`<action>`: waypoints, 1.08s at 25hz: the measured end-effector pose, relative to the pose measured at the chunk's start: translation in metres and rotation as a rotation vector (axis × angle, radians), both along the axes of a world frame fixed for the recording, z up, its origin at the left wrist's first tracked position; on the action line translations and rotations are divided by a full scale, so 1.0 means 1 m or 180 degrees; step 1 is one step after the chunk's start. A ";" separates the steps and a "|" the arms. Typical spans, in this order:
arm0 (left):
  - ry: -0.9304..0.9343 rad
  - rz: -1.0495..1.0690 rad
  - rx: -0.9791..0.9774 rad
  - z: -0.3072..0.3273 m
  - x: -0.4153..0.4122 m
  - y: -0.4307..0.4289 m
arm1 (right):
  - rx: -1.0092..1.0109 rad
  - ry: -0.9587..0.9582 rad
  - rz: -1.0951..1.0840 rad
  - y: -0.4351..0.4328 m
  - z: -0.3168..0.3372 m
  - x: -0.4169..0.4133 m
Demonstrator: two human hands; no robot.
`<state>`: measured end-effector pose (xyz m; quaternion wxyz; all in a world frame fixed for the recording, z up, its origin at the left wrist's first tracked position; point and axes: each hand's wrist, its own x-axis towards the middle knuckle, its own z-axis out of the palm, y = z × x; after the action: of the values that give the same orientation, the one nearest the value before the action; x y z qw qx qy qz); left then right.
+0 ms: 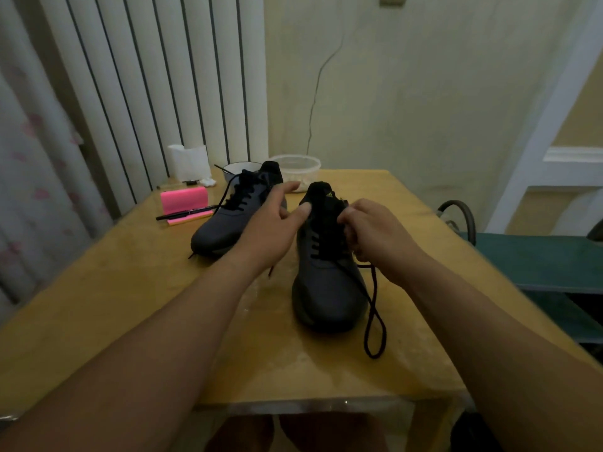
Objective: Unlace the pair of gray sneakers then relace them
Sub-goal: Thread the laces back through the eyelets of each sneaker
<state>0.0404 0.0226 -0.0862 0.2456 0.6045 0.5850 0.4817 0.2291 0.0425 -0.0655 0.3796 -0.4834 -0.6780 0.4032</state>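
A: Status?
B: Near dark gray sneaker [329, 288] and far dark gray sneaker [222, 223] both on yellow wooden table [130, 305]. Right hand [375, 236] grip closed, pinching black cord lace [375, 285] near the top eyelets. Left hand [270, 230] grip open, thumb on the tongue.
A: Risk?
B: A hard pull could skid the shoe; the slack loop could snag.

The right hand [375, 236] covers the upper eyelets of the nearer sneaker [326, 288] and the stretch of black lace [375, 308] it grips. The left hand [270, 226] hides the heel side of the farther sneaker [222, 220]. What the plastic tub [303, 164] contains is too blurred to tell. The teal seat [538, 262] is cut off by the right edge.
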 end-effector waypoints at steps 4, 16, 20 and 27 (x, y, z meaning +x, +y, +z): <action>0.0105 0.0062 -0.0326 -0.003 0.005 0.027 | 0.0705 -0.0224 -0.0275 -0.001 -0.012 0.001; -0.1174 -0.0337 -0.0012 -0.041 -0.005 0.026 | 0.1187 -0.1079 -0.0131 0.009 -0.020 -0.010; -0.1054 -0.0338 0.0067 -0.040 -0.004 0.024 | 0.1166 -0.1555 0.0088 0.012 -0.007 -0.007; -0.0907 -0.0503 0.0229 -0.037 -0.006 0.018 | 0.1218 -0.1395 -0.0012 0.015 -0.010 -0.020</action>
<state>0.0347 0.0401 -0.1227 0.3414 0.5826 0.4772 0.5624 0.2094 0.0575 -0.0760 0.3092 -0.4798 -0.8066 0.1532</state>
